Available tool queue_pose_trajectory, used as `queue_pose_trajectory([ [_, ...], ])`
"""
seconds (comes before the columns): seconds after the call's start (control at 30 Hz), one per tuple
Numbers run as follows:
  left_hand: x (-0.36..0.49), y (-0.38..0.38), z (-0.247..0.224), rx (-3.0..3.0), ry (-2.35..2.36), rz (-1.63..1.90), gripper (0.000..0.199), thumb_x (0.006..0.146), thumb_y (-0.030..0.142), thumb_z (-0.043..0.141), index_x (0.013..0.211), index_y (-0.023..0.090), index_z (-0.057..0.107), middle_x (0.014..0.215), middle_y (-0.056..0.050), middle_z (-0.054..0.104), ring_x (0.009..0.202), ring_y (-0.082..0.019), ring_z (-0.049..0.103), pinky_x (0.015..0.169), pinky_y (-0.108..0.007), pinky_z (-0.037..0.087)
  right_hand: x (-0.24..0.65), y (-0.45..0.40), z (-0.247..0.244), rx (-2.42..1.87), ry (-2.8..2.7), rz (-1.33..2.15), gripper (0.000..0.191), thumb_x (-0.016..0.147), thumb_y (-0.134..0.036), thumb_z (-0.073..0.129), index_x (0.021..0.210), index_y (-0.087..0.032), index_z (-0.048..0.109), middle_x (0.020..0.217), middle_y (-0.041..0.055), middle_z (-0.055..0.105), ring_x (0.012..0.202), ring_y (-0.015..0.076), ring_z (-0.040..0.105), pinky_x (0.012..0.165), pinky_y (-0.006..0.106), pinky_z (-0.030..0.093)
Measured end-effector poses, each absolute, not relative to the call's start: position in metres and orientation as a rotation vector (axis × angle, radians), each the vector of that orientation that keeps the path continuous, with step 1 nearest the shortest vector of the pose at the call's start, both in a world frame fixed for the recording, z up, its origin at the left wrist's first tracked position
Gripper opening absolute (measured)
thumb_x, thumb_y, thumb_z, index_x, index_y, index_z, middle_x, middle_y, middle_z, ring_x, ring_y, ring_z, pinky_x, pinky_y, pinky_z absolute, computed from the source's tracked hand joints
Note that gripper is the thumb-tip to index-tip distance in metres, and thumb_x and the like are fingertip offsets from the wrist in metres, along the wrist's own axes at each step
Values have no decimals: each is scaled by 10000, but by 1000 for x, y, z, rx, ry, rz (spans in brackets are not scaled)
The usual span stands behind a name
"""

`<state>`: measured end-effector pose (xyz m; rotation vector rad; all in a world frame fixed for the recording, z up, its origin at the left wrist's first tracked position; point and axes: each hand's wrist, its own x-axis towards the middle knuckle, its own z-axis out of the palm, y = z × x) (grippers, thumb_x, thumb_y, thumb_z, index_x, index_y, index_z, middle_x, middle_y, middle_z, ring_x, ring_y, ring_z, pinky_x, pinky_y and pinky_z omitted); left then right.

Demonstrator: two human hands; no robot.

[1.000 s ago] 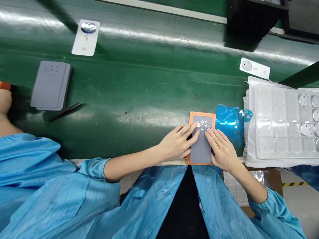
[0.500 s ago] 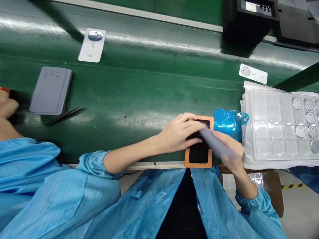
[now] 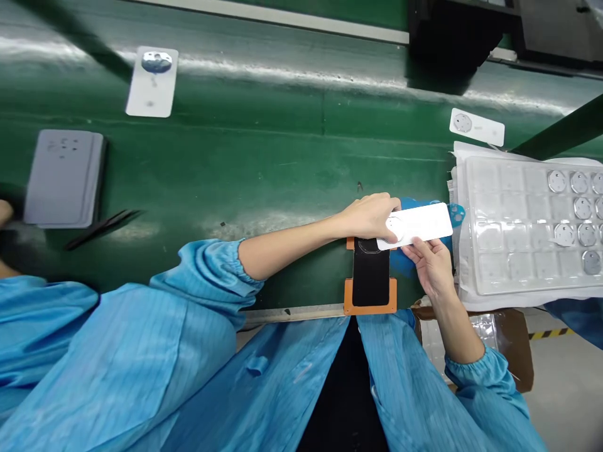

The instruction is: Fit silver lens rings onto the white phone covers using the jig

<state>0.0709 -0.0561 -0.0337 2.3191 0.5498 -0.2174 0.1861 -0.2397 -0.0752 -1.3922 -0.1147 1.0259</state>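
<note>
A white rectangular panel [image 3: 426, 221] with rounded corners and a round mark near its left end is held between my two hands. My left hand [image 3: 372, 216] grips its left end, fingers behind and thumb on the face. My right hand [image 3: 432, 267] pinches the lower edge from below. The panel hangs tilted over an orange frame [image 3: 348, 304] with a black inset [image 3: 370, 282], which lies at the bench's front edge. My left hand and the panel hide the frame's upper part. Blue film [image 3: 404, 263] lies partly behind the panel.
To the right, a clear compartment tray [image 3: 492, 235] holds several round metallic discs. White panels [image 3: 151, 91] [image 3: 485, 129] lie farther back. Stacked grey panels [image 3: 63, 179] and black tweezers [image 3: 101, 230] lie left, near another person's hand [image 3: 4, 212]. A black box [image 3: 438, 47] stands behind.
The panel has turned from a blurred grey side to its white face. My left hand has moved right and taken its left end; the panel has risen slightly. The view has shifted a little.
</note>
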Motion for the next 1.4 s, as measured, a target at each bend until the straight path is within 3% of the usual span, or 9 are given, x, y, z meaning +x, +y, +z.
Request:
queue_pose_trajectory([
  [0.13, 78, -55, -28, 2377, 533, -312, 570, 740, 425, 771, 1218, 156, 616, 1178, -118, 645, 981, -281, 633, 649, -307, 412, 186, -239, -73, -1419, -142, 1034, 378, 748, -310, 874, 1059, -193, 694, 1057, 16, 784, 777, 125, 755, 817, 292, 682],
  [0.33, 90, -60, -22, 2446, 559, -455, 565, 729, 348, 781, 1216, 122, 604, 1169, -140, 662, 965, -291, 656, 665, -311, 443, 186, -239, -76, -1437, -181, 1043, 389, 739, -335, 877, 1050, -198, 686, 978, 6, 786, 779, 145, 764, 831, 329, 684],
  [0.57, 80, -37, -35, 2267, 378, -333, 787, 729, 502, 762, 1386, 123, 550, 1253, -124, 663, 1057, -259, 627, 767, -284, 447, 188, -242, -71, -1422, -128, 977, 403, 694, -307, 913, 1025, -198, 710, 966, 6, 789, 741, 130, 743, 778, 282, 682],
  [0.8, 87, -27, -45, 2230, 389, -327, 388, 710, 415, 777, 997, 160, 731, 922, -42, 722, 800, -185, 629, 619, -272, 363, 196, -250, -79, -1426, -91, 910, 424, 699, -286, 910, 1064, -205, 710, 946, -6, 777, 735, 125, 736, 795, 309, 685],
  [0.9, 94, -29, -41, 2254, 413, -375, 372, 684, 424, 809, 933, 157, 736, 900, -47, 717, 772, -188, 620, 607, -282, 355, 194, -250, -80, -1429, -94, 914, 422, 708, -282, 904, 1075, -202, 711, 982, 0, 779, 741, 121, 739, 789, 298, 682],
  [1.1, 105, -32, -28, 2337, 520, -497, 399, 657, 329, 863, 989, 136, 753, 920, -91, 722, 822, -237, 650, 659, -302, 402, 194, -251, -79, -1434, -134, 918, 390, 747, -281, 877, 1087, -207, 701, 994, -2, 773, 775, 124, 741, 839, 319, 669],
  [1.27, 80, -43, -31, 2258, 432, -42, 360, 726, 306, 851, 1020, 141, 726, 967, -57, 741, 879, -207, 669, 708, -267, 444, 193, -255, -75, -1354, -134, 873, 372, 746, -274, 874, 1073, -230, 701, 973, -18, 779, 770, 116, 730, 852, 334, 655],
  [1.4, 53, -72, -23, 2028, 342, 448, 139, 874, 272, 756, 902, 143, 714, 849, -36, 733, 762, -157, 672, 704, -252, 497, 190, -253, -68, -1185, -168, 829, 323, 769, -282, 850, 1058, -282, 703, 932, -34, 777, 822, 131, 729, 905, 360, 625],
])
